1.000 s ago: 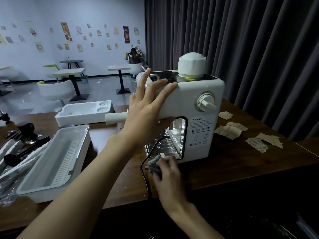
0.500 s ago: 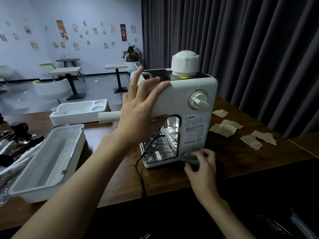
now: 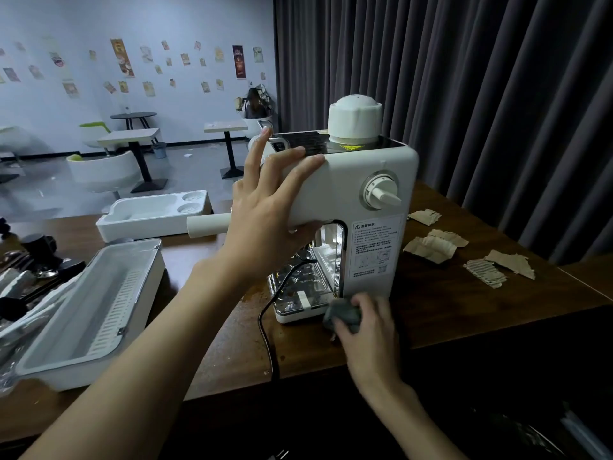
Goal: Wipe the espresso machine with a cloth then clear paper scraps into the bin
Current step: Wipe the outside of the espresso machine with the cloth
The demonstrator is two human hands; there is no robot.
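Now right hand (image 3: 368, 330), gripping grey cloth (image 3: 343, 315), shifted along espresso machine (image 3: 348, 190) base; left hand (image 3: 265, 220) splayed, bracing; wiping continues.

The espresso machine (image 3: 365, 200) stands mid-worktop (image 3: 447, 313). To its right lie paper scraps (image 3: 434, 247), to its left an open box (image 3: 89, 313), with a tray (image 3: 149, 217) behind that. The cloth (image 3: 343, 315) sits at the machine's near bottom corner, and a cord (image 3: 265, 330) trails just left of it.

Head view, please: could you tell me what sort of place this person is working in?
Probably a café or coffee-shop seating area: small pedestal tables with white tub chairs, posters scattered over the far wall, and an espresso machine on the wooden counter.
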